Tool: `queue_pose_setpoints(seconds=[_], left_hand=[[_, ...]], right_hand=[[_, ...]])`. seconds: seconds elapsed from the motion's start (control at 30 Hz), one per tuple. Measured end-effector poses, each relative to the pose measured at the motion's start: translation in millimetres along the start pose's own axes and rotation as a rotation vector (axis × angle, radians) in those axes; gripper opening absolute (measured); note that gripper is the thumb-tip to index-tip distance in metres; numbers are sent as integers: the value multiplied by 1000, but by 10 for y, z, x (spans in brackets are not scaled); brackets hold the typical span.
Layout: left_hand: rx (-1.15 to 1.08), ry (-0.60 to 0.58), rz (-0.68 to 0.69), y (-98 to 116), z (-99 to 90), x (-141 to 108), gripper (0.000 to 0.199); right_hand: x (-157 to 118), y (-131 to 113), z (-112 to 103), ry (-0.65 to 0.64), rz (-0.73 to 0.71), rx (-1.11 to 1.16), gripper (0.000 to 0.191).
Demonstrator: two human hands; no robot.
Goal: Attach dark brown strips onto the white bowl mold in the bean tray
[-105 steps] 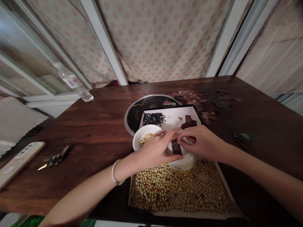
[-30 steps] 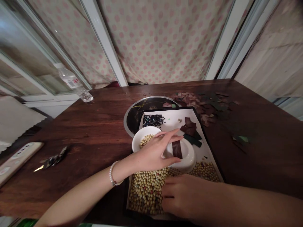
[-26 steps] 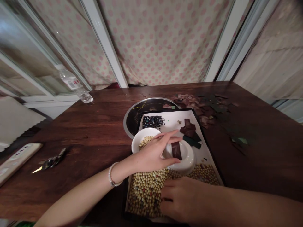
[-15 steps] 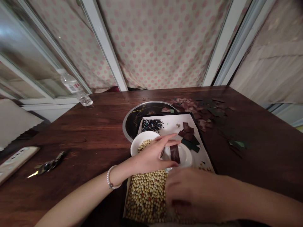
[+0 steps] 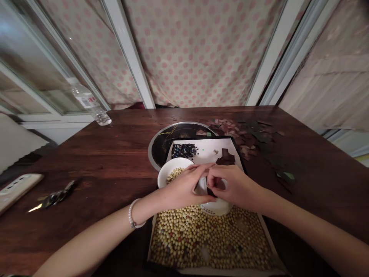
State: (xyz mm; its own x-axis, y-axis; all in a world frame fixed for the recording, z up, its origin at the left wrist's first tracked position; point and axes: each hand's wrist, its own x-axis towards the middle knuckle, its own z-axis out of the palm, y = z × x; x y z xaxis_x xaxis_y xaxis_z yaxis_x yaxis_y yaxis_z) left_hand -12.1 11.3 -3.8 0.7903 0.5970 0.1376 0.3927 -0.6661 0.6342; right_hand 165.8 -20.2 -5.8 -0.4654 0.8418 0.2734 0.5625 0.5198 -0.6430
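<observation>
While the brown strip [image 5: 211, 192] stretches away, left grip [image 5: 183, 186] is wide, right grip [image 5: 239, 184] narrow.

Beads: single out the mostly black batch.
It's the dark batch in the far-left corner of the tray; the near batch and the bowl batch are mostly pale yellow.

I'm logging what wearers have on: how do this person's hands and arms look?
The left hand and right hand are ungloved; no sleeves show. A bracelet of pale, pearl-like beads circles the left wrist; none shows on the right.
</observation>
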Motion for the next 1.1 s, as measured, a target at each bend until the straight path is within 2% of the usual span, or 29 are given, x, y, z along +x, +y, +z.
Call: queue_pose_setpoints(seconds=[0.3,0.5,0.9,1.1], left_hand=[[-19,0,-8,-5,0,-2,78],[-48,-25,-33,3,-14,1,78],[-41,-14,-21,6,-9,-3,69],[-45,-22,-41,1,-12,5,79]], right_hand=[[-48,4,0,-42,-27,-162,12],[-69,13,7,-81,-119,-193,13],[-87,45,10,-58,-123,-251,14],[-102,75,25,-70,-217,-294,14]])
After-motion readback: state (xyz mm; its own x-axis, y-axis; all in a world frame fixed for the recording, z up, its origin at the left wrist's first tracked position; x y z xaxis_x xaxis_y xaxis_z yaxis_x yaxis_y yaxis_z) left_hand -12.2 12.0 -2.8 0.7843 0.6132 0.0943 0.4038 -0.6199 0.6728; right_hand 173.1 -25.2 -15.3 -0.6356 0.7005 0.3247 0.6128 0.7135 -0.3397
